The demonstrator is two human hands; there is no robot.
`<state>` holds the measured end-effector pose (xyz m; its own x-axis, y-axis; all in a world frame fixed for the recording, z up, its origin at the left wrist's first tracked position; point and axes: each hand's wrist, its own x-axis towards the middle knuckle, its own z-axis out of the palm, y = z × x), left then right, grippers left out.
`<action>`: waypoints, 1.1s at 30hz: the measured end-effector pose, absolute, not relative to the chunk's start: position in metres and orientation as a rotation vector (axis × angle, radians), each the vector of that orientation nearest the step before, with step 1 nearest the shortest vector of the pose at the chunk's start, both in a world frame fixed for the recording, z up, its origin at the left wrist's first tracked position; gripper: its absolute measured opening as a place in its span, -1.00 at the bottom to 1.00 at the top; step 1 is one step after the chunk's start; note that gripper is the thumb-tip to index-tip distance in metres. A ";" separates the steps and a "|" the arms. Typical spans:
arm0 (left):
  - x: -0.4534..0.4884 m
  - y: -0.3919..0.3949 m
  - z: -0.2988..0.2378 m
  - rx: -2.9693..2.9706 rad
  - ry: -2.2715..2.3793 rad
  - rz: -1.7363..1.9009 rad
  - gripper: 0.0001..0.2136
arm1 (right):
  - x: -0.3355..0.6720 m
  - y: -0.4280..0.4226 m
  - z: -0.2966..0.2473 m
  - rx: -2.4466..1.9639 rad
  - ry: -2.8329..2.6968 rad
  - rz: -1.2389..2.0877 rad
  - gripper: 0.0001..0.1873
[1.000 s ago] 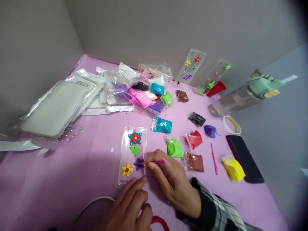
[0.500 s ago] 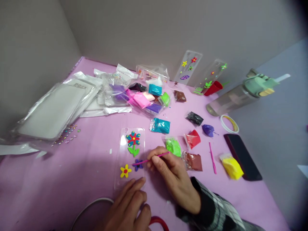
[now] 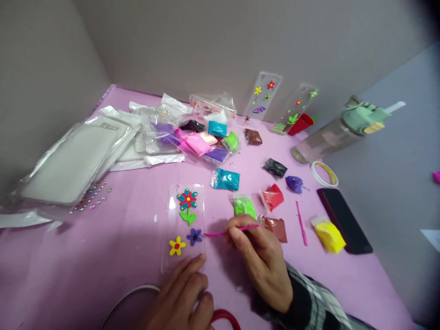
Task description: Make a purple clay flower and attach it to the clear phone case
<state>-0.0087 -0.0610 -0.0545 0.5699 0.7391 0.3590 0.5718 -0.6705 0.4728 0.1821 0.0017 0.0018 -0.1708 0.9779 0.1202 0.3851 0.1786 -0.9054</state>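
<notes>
A clear phone case lies flat on the pink table. On it sit a blue-and-red clay flower with green leaves, a small yellow flower and a small purple flower. My left hand rests with its fingertips on the case's near edge, fingers flat. My right hand pinches a thin pink tool, whose tip points at the purple flower from just right of the case.
Small bags of coloured clay lie about: teal, green, red, brown, yellow. A second pink tool, a black phone, a water bottle, two decorated cases and packaged cases surround them.
My right hand has drawn the pink tool back to the right, off the purple flower. The view has shifted slightly. My left hand stays on the case's edge.
</notes>
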 end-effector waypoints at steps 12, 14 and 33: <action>-0.009 -0.056 -0.046 2.554 1.078 0.766 -0.88 | 0.179 -0.003 0.004 -1.090 -1.985 0.726 -0.79; -0.009 -0.057 -0.046 2.546 1.079 0.764 -0.88 | 0.179 -0.002 0.003 -1.086 -1.993 0.720 -0.79; -0.006 -0.057 -0.050 2.554 1.079 0.802 -0.86 | 0.178 -0.003 -0.003 -1.078 -2.062 0.677 -0.81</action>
<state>-0.0064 -0.0573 -0.0499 0.5730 0.7212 0.3894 0.5810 -0.6925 0.4277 0.1782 -0.0031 -0.0030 -0.4059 0.8475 0.3421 0.4799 0.5162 -0.7094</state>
